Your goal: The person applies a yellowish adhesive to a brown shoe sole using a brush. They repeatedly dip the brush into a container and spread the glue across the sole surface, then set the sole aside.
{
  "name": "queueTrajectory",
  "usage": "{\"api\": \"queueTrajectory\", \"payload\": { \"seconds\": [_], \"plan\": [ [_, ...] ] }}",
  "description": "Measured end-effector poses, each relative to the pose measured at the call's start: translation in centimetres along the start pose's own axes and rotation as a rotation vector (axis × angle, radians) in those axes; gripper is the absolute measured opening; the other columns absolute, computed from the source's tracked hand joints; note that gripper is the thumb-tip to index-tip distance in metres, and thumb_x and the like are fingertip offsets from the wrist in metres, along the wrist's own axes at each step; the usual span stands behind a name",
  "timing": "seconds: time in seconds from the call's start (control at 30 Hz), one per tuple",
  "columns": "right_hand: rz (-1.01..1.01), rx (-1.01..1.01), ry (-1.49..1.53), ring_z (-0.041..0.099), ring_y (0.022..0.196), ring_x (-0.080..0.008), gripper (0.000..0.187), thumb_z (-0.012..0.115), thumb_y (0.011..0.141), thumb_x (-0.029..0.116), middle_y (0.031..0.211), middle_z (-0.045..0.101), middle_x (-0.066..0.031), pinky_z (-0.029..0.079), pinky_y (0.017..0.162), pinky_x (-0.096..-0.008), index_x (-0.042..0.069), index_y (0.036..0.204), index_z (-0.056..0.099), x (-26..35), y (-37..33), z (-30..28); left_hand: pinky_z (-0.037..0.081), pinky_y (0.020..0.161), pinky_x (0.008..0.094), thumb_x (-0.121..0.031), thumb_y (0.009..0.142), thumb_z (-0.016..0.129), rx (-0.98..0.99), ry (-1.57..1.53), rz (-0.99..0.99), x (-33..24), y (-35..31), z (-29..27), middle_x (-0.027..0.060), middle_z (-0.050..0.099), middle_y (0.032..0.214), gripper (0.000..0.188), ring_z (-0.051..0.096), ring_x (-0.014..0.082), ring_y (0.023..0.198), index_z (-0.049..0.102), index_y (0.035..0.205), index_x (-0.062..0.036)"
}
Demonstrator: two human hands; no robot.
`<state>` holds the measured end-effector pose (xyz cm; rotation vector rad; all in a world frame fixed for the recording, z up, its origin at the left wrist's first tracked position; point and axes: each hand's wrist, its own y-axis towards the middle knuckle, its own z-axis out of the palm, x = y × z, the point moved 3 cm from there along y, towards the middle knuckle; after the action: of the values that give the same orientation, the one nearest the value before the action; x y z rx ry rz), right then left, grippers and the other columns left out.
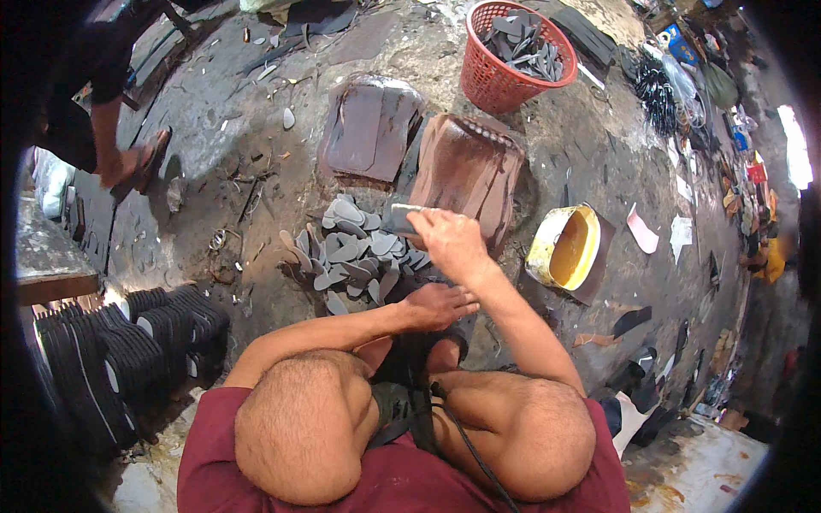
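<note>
My right hand (449,244) is closed on a dark flat piece with a pale upper edge (399,217); its exact kind is unclear. It is held at the near left side of a worn brown block (462,167) with layered edges. My left hand (438,306) lies low between my knees, close to my right forearm, its fingers loosely stretched to the right and nothing visible in them. Just left of both hands spreads a heap of grey sole-shaped pieces (346,248). Behind the heap rests a stack of dark brown sheets (369,128).
A red plastic basket (505,92) of grey cut pieces stands at the far side. To the right is a yellow-stained container (539,248). Rows of black soles (128,342) line the left. Another person's foot (137,167) is at upper left. Scraps litter the floor.
</note>
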<state>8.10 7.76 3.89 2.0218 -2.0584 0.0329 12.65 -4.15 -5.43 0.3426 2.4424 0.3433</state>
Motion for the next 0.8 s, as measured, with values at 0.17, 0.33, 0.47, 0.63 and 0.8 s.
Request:
{"api": "queueTrajectory", "payload": {
  "seconds": [0.17, 0.33, 0.47, 0.63, 0.8],
  "plan": [
    [0.192, -0.153, 0.600, 0.073, 0.088, -0.0301, 0.041, 0.072, 0.088, 0.013, 0.101, 0.074, -0.0098, 0.058, 0.074, -0.0376, 0.011, 0.127, 0.064, -1.5, -2.2, -4.4, 0.058, 0.077, 0.0348, -0.019, 0.089, 0.059, -0.113, 0.090, 0.079, 0.1, 1.6, -1.0, 0.0059, 0.061, 0.140, 0.042, 0.064, 0.0215, 0.107, 0.064, 0.131, -0.0125],
    [0.534, -0.529, 0.658, 0.072, 0.091, -0.0192, 0.033, 0.077, 0.087, 0.012, 0.103, 0.075, -0.0103, 0.055, 0.083, -0.0326, 0.007, 0.119, 0.069, -10.4, -2.0, -16.8, 0.057, 0.059, 0.0349, -0.010, 0.081, 0.067, -0.105, 0.346, -0.382, 2.7, 6.4, -8.3, 0.0128, 0.052, 0.151, 0.058, 0.069, 0.0237, 0.090, 0.057, 0.138, -0.0069],
    [0.456, -0.495, 0.557, 0.068, 0.090, -0.0121, 0.025, 0.071, 0.090, 0.002, 0.098, 0.074, -0.0056, 0.054, 0.080, -0.0287, 0.005, 0.115, 0.069, -17.0, 0.7, -14.2, 0.056, 0.056, 0.0362, -0.010, 0.082, 0.067, -0.021, 0.378, -0.442, 5.8, 5.5, -7.1, 0.0136, 0.049, 0.154, 0.058, 0.072, 0.0234, 0.072, 0.056, 0.139, -0.0047],
    [0.066, -0.072, 0.372, 0.073, 0.103, -0.0293, 0.042, 0.062, 0.081, -0.002, 0.112, 0.076, -0.0058, 0.057, 0.090, -0.0395, 0.019, 0.114, 0.077, -18.0, 4.8, -4.7, 0.057, 0.056, 0.0371, -0.006, 0.078, 0.066, 0.038, 0.368, -0.450, 5.2, 5.3, -7.4, 0.0184, 0.048, 0.154, 0.065, 0.074, 0.0236, 0.068, 0.054, 0.141, -0.0007],
    [0.212, 0.152, 0.043, 0.071, 0.104, -0.0281, 0.046, 0.066, 0.073, 0.007, 0.108, 0.077, -0.0070, 0.053, 0.097, -0.0430, 0.032, 0.109, 0.080, -21.3, 9.2, -4.5, 0.057, 0.051, 0.0392, -0.015, 0.088, 0.067, 0.023, 0.408, -0.444, 5.4, 5.3, -7.5, 0.0113, 0.055, 0.150, 0.050, 0.072, 0.0252, 0.062, 0.058, 0.136, -0.0055]
  ]
}}
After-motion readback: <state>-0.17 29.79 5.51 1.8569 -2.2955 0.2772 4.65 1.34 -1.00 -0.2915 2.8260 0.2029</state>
